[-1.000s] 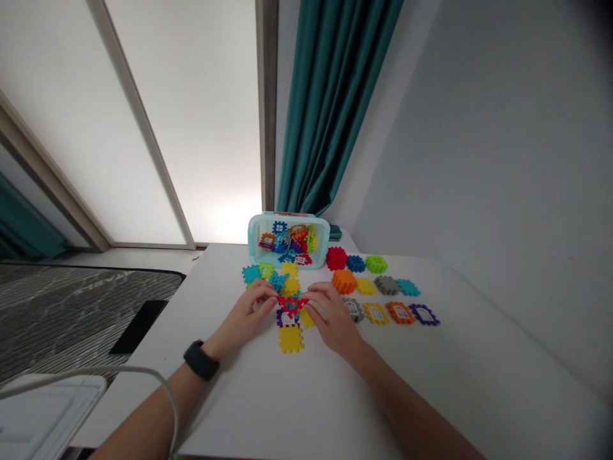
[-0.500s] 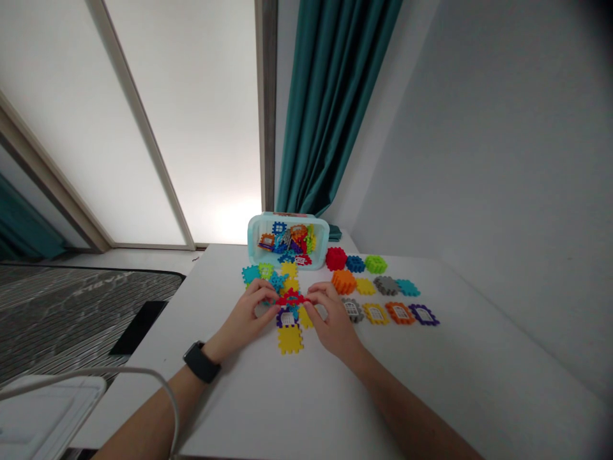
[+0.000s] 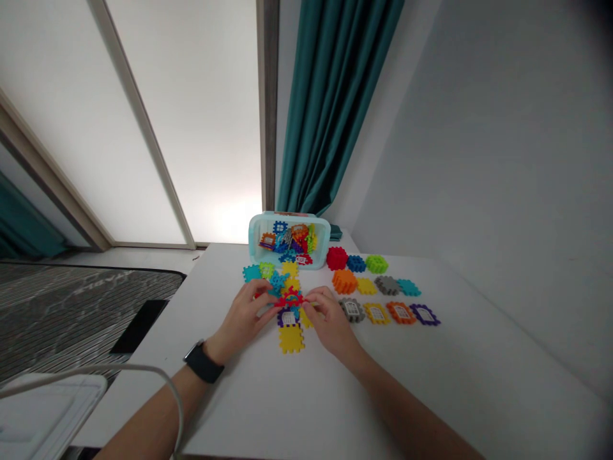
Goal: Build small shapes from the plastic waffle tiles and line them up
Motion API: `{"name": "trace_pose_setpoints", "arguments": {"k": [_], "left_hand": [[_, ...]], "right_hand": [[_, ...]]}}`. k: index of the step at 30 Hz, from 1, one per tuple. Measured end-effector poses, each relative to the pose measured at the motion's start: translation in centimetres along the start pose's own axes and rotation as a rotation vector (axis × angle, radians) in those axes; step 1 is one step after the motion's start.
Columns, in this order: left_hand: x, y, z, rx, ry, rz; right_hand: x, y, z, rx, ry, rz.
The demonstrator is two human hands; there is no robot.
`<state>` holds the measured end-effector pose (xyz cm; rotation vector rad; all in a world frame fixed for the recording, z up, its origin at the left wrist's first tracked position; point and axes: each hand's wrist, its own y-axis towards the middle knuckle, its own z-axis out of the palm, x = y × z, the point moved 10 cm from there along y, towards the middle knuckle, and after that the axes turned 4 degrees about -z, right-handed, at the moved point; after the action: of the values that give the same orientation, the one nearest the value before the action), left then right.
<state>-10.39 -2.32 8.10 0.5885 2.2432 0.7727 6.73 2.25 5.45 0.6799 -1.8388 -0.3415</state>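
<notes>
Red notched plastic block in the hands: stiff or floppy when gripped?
The red notched plastic block is probably stiff: it keeps its toothed outline between the left hand and right hand. It looks thin and light, and its notches likely resist slipping.

two hands [image 3: 287, 319] pinch one red plastic tile [image 3: 290, 299], and one black wristwatch [image 3: 203, 362] circles the left wrist. one pale blue bin [image 3: 252, 239] sits on the counter [image 3: 431, 383]. right of the hands lie eleven tiles [image 3: 387, 285] in three rows: seven plain, four window tiles [image 3: 377, 313].
</notes>
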Motion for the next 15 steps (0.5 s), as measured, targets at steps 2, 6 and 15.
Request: {"name": "trace_pose_setpoints", "arguments": {"k": [2, 6, 15], "left_hand": [[0.0, 0.1, -0.1, -0.003, -0.039, -0.027], [-0.1, 0.3, -0.4, -0.014, -0.097, -0.044], [-0.3, 0.3, 0.1, 0.026, -0.137, -0.018]], "right_hand": [[0.6, 0.0, -0.3, -0.004, -0.06, -0.059], [2.1, -0.1, -0.8, -0.003, -0.236, -0.198], [2.6, -0.3, -1.3, -0.003, -0.437, -0.322]]}}
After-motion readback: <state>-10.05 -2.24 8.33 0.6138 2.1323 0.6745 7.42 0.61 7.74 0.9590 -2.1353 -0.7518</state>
